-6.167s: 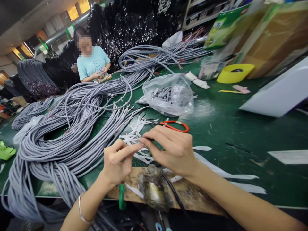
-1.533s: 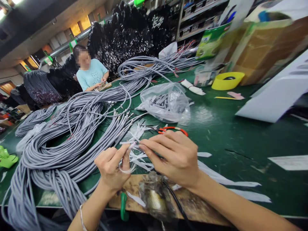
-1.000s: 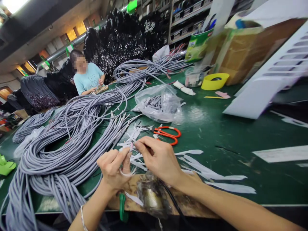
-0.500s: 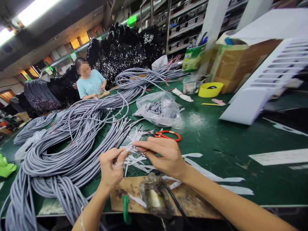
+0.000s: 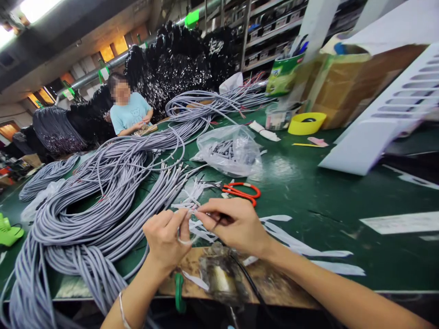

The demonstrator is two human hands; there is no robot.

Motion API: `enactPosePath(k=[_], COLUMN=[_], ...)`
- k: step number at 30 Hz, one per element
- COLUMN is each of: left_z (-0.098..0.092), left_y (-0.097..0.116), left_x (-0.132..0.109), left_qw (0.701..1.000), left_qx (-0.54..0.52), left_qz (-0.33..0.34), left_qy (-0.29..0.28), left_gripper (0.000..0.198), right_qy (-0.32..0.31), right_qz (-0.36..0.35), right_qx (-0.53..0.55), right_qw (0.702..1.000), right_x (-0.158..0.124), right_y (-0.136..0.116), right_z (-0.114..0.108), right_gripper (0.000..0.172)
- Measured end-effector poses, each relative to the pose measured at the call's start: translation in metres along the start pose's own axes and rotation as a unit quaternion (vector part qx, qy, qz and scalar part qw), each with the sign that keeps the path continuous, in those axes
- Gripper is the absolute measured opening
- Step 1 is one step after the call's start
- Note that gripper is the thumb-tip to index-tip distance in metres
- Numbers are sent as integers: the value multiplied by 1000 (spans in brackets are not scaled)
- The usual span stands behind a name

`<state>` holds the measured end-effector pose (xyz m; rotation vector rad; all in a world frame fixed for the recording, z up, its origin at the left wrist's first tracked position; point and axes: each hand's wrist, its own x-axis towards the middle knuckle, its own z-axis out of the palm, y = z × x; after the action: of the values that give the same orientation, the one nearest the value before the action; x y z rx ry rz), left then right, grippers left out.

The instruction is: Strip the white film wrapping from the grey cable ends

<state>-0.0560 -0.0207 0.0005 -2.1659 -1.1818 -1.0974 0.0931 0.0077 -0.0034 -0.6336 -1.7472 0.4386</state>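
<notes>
My left hand [image 5: 168, 235] is closed, thumb and index finger pinched on a thin pale strand [image 5: 187, 240], which curls below the fingertips. Whether it is a cable end or a strip, I cannot tell. Fingertip to fingertip with it, my right hand [image 5: 236, 226] pinches the strand's other part; its tip is hidden between the fingers. White strips [image 5: 192, 194] lie in a loose pile just behind both hands. Red-handled scissors [image 5: 244, 191] rest beyond my right hand. To the left runs a large bundle of grey cables [image 5: 113, 214], some ends pointing toward the pile.
Below my hands, a stained wooden board [image 5: 274, 283] carries a metal block [image 5: 221, 278] with a black cord. A clear bag [image 5: 229, 153] of small grey parts lies behind. Longer white strips [image 5: 302, 244], a yellow tape ring [image 5: 307, 123] and a white slotted holder [image 5: 373, 128] are right. A co-worker [image 5: 132, 112] sits opposite.
My fingertips have come closer together, and the left hand has turned and shifted slightly right. The pale strand now curls visibly below the left fingers. The view has shifted slightly.
</notes>
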Motion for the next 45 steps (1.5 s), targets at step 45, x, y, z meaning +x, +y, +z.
enactPosePath(k=[45], left_z=[-7], left_y=[-11], left_x=[10], left_qw=[918], left_qx=[-299], left_qz=[-258], left_qy=[-32], left_gripper=[25], right_qy=[42], right_qz=[-68], right_qx=[-87], right_qw=[993], right_x=[6], right_y=[1], right_z=[-6], right_gripper=[13])
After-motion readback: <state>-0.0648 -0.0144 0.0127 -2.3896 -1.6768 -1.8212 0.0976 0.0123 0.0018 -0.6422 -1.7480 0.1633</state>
